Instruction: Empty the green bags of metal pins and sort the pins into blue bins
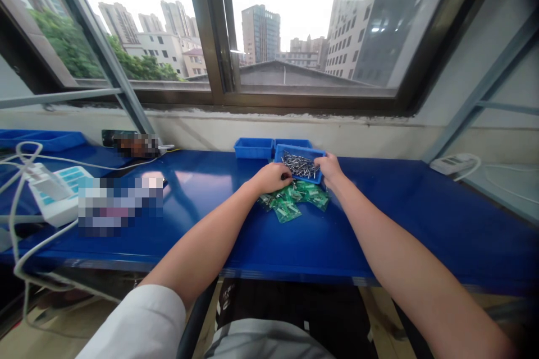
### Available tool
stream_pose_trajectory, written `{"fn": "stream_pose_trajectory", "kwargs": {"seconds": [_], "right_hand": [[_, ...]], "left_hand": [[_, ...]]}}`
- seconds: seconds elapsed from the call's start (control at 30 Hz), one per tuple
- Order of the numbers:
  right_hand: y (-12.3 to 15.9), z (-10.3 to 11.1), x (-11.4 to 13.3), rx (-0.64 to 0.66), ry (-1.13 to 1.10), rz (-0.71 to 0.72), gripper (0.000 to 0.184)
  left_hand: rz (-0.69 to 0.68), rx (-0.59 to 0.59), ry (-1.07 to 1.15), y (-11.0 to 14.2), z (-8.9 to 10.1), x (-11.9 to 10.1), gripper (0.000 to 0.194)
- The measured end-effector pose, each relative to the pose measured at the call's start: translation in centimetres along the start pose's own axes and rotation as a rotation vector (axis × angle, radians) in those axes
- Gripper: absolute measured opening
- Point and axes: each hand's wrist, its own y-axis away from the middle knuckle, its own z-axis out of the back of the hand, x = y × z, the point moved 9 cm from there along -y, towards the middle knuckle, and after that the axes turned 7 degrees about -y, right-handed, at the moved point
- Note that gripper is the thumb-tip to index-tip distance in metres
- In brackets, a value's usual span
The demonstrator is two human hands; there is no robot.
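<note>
Your left hand (269, 178) is curled at the near edge of the tilted blue plastic bin of small silver metal pins (300, 164); its fingertips touch the bin's front wall, but you cannot tell whether they pinch anything. Your right hand (329, 171) grips the bin's right front corner, thumb over the rim. Just below both sets of fingers lies a loose pile of small green circuit boards (295, 199) on the blue worktable (400, 207). Beyond your left fingers stands a second blue plastic bin (254, 148).
</note>
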Motion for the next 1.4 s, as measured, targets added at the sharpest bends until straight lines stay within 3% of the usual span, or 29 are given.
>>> {"fn": "stream_pose_trajectory", "kwargs": {"seconds": [0.17,0.43,1.4], "right_hand": [[0.6,0.4,0.9,-0.090,0.089,0.089,0.013],[1.1,0.6,1.4,-0.151,0.163,0.117,0.015],[1.1,-0.5,2.6,-0.069,0.258,0.376,0.020]], "left_hand": [[-0.016,-0.012,0.020,0.0,0.1,0.0,0.018],[-0.052,-0.015,-0.020,0.1,0.3,-0.1,0.020],[0.025,-0.047,-0.088,0.2,0.6,1.1,0.017]]}}
